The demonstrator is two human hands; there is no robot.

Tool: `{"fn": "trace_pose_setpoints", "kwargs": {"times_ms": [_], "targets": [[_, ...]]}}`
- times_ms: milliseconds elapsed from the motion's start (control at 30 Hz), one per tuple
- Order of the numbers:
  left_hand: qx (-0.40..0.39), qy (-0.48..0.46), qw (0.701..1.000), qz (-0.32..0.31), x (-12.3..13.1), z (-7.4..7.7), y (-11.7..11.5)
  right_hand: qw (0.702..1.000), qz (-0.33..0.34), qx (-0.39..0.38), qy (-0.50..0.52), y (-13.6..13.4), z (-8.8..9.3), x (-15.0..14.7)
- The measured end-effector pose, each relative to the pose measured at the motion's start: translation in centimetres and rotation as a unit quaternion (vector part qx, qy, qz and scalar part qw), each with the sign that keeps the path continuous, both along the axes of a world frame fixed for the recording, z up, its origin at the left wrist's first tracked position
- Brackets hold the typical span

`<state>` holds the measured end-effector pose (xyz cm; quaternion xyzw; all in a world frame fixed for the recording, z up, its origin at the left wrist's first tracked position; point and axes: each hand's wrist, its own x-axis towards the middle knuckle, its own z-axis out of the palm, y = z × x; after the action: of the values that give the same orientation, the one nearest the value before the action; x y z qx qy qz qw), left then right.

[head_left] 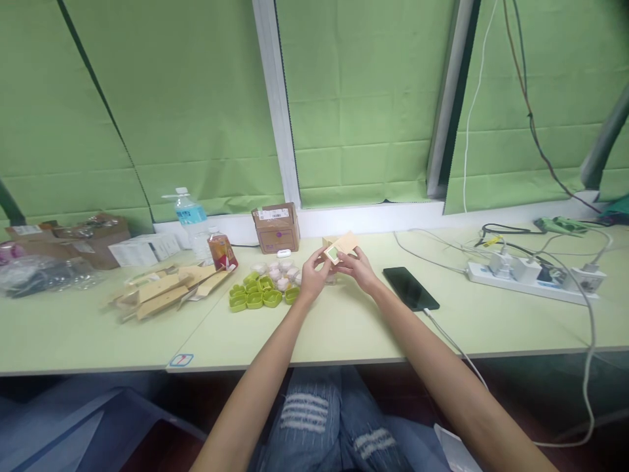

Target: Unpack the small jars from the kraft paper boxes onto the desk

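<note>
Both my hands are raised just above the pale green table [344, 328], holding a small tan cardboard box [340, 247] with a green label on its face. My left hand [313, 275] pinches the box's left side with fingers closed. My right hand [358, 267] grips it from the right and below. Just left of my left hand lie several lime-green plastic shells [255, 294] and several small pinkish-white round pieces [278, 272].
A black phone [409, 287] on a white cable lies right of my hands. A power strip [531, 275] with chargers sits far right. A cardboard box [276, 228], a water bottle [191, 219], a red-labelled bottle [222, 252] and flat tan cartons [164, 292] are at left.
</note>
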<state>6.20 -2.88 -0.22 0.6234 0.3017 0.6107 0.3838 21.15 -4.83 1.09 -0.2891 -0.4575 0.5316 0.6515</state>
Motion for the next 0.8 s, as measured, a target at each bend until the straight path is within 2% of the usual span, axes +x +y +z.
{"fn": "trace_pose_setpoints", "kwargs": {"times_ms": [267,467,600,800], "targets": [[-0.048,-0.050,0.997,-0.032,0.03,0.35,0.04,1.000,-0.001,0.005,-0.005,0.30,-0.33,0.06],[-0.030,-0.068,0.996,-0.042,-0.53,0.20,0.36,1.000,0.018,-0.007,-0.017,0.43,-0.17,0.22],[-0.051,-0.090,0.993,-0.063,-0.53,0.51,-0.03,1.000,0.015,0.015,-0.014,0.51,-0.16,0.39],[-0.053,-0.092,0.992,-0.071,-0.21,0.80,-0.38,1.000,0.016,0.008,-0.020,0.63,-0.25,0.42]]}}
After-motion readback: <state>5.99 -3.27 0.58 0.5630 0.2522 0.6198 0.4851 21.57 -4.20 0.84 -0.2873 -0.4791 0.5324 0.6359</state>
